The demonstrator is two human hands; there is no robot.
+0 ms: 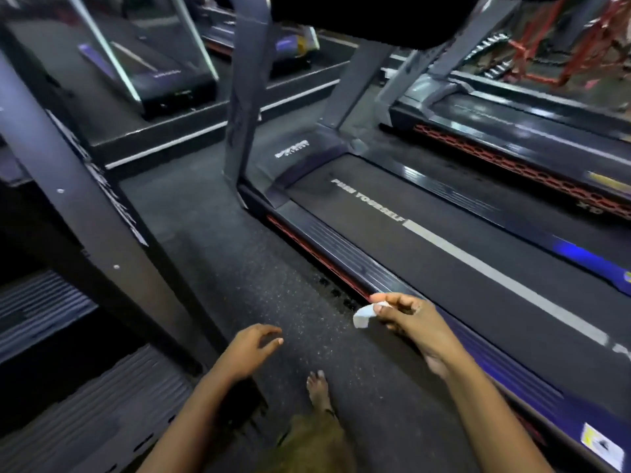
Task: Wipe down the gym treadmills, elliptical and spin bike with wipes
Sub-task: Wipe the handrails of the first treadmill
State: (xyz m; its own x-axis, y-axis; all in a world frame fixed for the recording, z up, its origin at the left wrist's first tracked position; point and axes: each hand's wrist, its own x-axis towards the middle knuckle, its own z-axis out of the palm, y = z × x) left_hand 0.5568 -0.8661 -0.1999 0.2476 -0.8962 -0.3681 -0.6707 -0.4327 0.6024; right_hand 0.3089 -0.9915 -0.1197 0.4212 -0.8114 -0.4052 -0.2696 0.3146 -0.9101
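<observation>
**Wipe poised at the treadmill's side rail**

We stand on the speckled floor [239, 268] beside the middle treadmill [444, 213], one bare foot [319, 390] showing below. Our right hand [406, 319] pinches a small crumpled white wipe [362, 316] between thumb and fingertips. It hangs just at the outer edge of the left side rail [341, 247], and we cannot tell whether it touches. Our left hand [251, 346] hovers over the floor, well apart from the right, with its fingers loosely spread and holding nothing.

We judge the step in hand to be wiping this rail. The next move calls for pressing the wipe flat against the ribbed rail and drawing it along its length. The belt [478, 254] and the other machines are yet to do.
</observation>
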